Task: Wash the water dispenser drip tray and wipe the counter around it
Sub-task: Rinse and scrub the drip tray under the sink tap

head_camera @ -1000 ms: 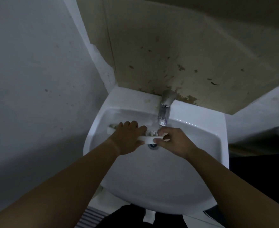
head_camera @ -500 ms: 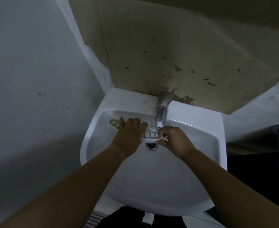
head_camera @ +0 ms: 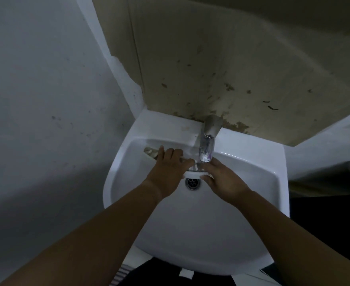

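A long white drip tray (head_camera: 194,172) lies across the back of a white wash basin (head_camera: 252,182), under the metal tap (head_camera: 208,139). Its left end (head_camera: 150,152) shows beyond my fingers. My left hand (head_camera: 168,170) lies flat over the tray's middle, fingers spread across it. My right hand (head_camera: 223,180) grips the tray's right end just below the spout. Water seems to run from the tap onto the tray between my hands. The basin's drain (head_camera: 192,182) shows just in front of the tray.
A stained beige wall panel (head_camera: 221,69) rises behind the basin, with a grey wall (head_camera: 36,100) to the left. A dark object (head_camera: 331,203) stands close to the basin's right side. Floor shows below the basin's front rim.
My left hand has slid a little rightward along the tray, uncovering more of its left end. My right hand stays on the right end. The view has shifted slightly.
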Motion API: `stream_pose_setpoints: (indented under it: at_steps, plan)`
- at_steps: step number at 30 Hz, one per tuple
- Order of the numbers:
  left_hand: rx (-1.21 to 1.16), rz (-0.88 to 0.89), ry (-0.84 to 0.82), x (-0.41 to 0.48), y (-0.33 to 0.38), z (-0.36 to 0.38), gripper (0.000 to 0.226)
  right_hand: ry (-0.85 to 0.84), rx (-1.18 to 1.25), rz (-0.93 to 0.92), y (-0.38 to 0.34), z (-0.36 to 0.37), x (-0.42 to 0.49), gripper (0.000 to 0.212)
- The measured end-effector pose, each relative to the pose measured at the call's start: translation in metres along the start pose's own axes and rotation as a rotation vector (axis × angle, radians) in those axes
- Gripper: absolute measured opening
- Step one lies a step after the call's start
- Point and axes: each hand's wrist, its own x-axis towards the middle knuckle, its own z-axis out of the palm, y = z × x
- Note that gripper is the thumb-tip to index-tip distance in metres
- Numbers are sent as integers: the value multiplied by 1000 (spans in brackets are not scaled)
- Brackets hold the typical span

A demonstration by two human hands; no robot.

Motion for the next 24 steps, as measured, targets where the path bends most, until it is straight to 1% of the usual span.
stream_pose_setpoints:
  at_steps: [4,6,7,11,12,14,16,18,20,22,24]
  plan:
    - [1,81,12,-3,0,3,42,-28,-9,-103,-1,-5,-3,31]
    - [14,143,73,-4,0,7,39,-50,-37,-153,-2,-7,-5,29]
    - [20,157,106,-3,0,8,39,-34,-28,-152,-2,-7,-6,29]
    - [42,137,153,2,7,8,49,76,28,-39,-1,-4,-5,28]
    - [52,137,154,2,8,8,51,77,25,-4,0,-3,-5,30]
    - [71,156,171,1,10,9,50,34,17,34,1,0,-6,46]
    - [66,172,193,1,10,9,51,-14,-18,-21,3,4,-8,54]
    - [56,168,200,1,10,10,52,-33,-39,-80,5,7,-9,53]
    - [46,166,182,0,7,14,51,-23,-45,-96,6,5,-8,49]
    - [19,168,162,-4,4,17,58,-24,-65,-116,6,1,-8,45]
    - [-2,176,142,-5,7,18,60,-45,-83,-125,7,-2,-8,45]
